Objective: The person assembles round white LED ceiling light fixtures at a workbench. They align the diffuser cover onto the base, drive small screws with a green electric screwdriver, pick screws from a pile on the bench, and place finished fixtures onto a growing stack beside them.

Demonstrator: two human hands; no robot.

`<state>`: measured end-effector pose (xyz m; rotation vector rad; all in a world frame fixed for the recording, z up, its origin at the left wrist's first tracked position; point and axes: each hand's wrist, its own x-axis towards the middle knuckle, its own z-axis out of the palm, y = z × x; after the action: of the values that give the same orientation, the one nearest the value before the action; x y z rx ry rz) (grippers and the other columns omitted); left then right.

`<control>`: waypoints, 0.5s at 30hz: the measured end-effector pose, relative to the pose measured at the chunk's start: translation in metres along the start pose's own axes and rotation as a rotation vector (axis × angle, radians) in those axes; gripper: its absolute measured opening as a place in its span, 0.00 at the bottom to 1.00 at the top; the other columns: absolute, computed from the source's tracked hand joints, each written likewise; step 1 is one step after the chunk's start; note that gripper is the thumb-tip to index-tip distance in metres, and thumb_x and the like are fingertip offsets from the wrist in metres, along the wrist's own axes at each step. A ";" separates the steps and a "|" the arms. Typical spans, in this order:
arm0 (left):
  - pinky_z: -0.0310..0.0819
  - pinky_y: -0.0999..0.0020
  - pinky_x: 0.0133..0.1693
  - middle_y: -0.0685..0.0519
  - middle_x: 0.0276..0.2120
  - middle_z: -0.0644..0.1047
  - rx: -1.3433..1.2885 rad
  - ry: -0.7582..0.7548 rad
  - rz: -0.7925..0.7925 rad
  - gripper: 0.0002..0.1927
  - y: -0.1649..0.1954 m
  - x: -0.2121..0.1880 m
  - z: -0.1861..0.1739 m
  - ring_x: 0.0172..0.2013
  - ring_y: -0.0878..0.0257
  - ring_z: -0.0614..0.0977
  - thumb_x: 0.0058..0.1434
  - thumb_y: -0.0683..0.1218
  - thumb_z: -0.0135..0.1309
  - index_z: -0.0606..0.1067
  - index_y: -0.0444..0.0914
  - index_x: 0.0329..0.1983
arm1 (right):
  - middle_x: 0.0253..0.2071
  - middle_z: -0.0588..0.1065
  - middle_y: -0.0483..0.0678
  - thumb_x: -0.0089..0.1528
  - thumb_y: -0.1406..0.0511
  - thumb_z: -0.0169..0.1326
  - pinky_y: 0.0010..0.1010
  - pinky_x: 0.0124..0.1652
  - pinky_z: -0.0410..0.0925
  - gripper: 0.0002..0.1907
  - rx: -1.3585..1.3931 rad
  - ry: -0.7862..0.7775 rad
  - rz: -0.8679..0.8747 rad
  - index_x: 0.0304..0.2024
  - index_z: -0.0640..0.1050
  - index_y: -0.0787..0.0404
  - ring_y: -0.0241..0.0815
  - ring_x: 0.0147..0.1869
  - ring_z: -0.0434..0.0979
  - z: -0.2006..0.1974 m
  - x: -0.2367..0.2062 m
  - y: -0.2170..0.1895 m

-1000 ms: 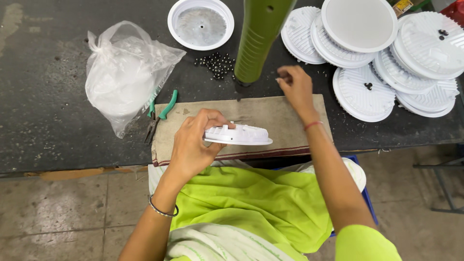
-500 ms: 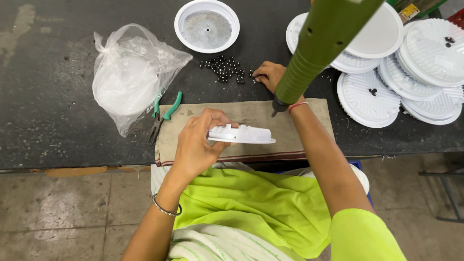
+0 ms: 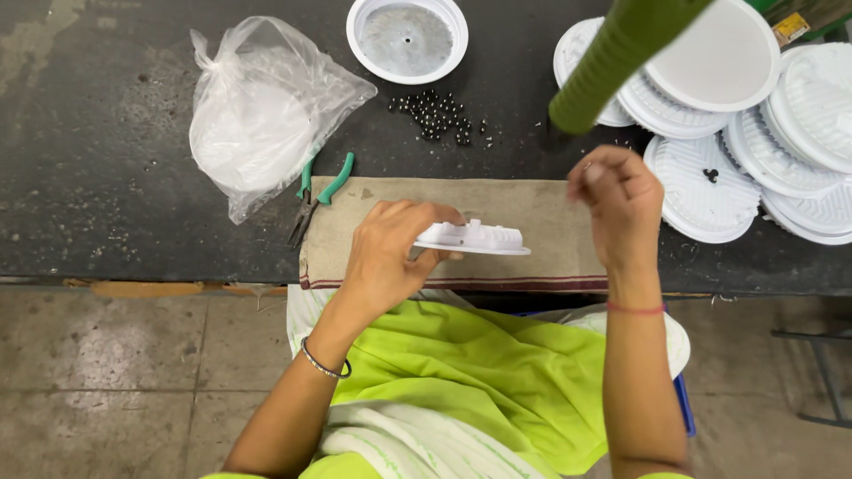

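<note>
Head cam looking straight down at a dark bench (image 3: 106, 177). Left hand (image 3: 390, 257) has a flat white plastic disc (image 3: 475, 239) pinched edge-on between thumb and fingers, held over a brown cloth (image 3: 532, 213) at the bench edge. Right hand (image 3: 617, 200) is up above the cloth's right end, fingers curled in and bunched at the tips; can't tell if anything's in them. Small black beads (image 3: 439, 115) are scattered just past the cloth, below a white round bowl (image 3: 406, 40). Green-handled pliers (image 3: 319, 195) lie by the cloth's left corner, touching a plastic bag (image 3: 257, 115). Stack of white discs (image 3: 754, 133) off to the right. Green pole (image 3: 621, 58) hangs near the right hand.
</note>
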<state>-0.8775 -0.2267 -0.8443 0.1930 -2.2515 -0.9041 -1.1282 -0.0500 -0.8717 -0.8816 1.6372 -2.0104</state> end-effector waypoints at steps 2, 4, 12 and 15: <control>0.71 0.59 0.48 0.56 0.41 0.82 -0.012 -0.009 0.020 0.18 0.000 0.002 0.001 0.41 0.54 0.81 0.51 0.41 0.67 0.77 0.43 0.45 | 0.40 0.78 0.46 0.65 0.75 0.57 0.27 0.45 0.76 0.05 -0.235 -0.205 -0.049 0.43 0.80 0.66 0.36 0.43 0.79 0.016 -0.020 -0.020; 0.71 0.59 0.48 0.56 0.40 0.82 -0.016 -0.010 0.024 0.18 0.002 0.003 0.002 0.42 0.54 0.81 0.51 0.42 0.67 0.77 0.42 0.45 | 0.44 0.77 0.47 0.63 0.75 0.59 0.28 0.49 0.73 0.08 -0.254 -0.443 -0.134 0.44 0.80 0.65 0.37 0.47 0.78 0.035 -0.026 -0.035; 0.70 0.58 0.49 0.55 0.41 0.81 -0.040 -0.012 0.003 0.19 0.003 0.000 0.003 0.42 0.54 0.82 0.52 0.44 0.69 0.76 0.42 0.45 | 0.42 0.78 0.46 0.59 0.71 0.63 0.28 0.43 0.72 0.11 -0.618 -0.678 -0.253 0.44 0.83 0.56 0.39 0.44 0.79 0.077 -0.017 -0.069; 0.70 0.58 0.49 0.55 0.41 0.81 -0.051 -0.027 0.004 0.19 0.001 0.003 0.006 0.43 0.54 0.82 0.52 0.44 0.68 0.75 0.42 0.45 | 0.41 0.77 0.46 0.58 0.70 0.64 0.31 0.44 0.71 0.12 -0.687 -0.707 -0.341 0.44 0.83 0.56 0.43 0.45 0.79 0.078 -0.013 -0.071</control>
<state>-0.8831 -0.2239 -0.8453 0.1543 -2.2501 -0.9658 -1.0588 -0.0808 -0.7968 -1.9451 1.7950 -1.0268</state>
